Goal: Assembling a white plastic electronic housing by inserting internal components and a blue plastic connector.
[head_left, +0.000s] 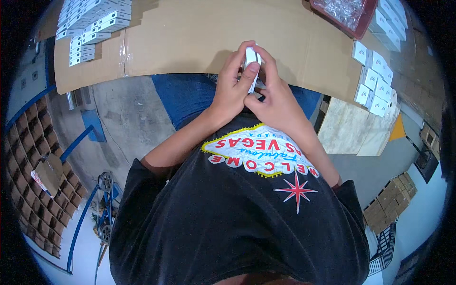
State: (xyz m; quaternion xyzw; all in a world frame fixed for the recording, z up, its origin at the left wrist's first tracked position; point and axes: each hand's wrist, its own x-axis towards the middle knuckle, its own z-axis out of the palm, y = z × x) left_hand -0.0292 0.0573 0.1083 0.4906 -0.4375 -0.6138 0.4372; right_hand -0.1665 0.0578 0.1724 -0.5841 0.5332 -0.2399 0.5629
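Both of my hands are together at the near edge of the cardboard-covered table (213, 28), closed around a small white box (253, 57). My left hand (232, 88) grips it from the left, with the thumb laid across its face. From the other side my right hand (273, 90) holds it, fingers curled over the top end. The box stands roughly upright between them. Its lower part is largely covered by my fingers, and I cannot tell whether it is fully closed.
Stacks of slim white boxes (97, 21) stand at the far left. At the far right sit a dark red tray (358, 26) of clear plastic pieces and more white boxes (375, 78). Pale boards (354, 128) lean right; a partitioned brown rack (38, 185) is at left.
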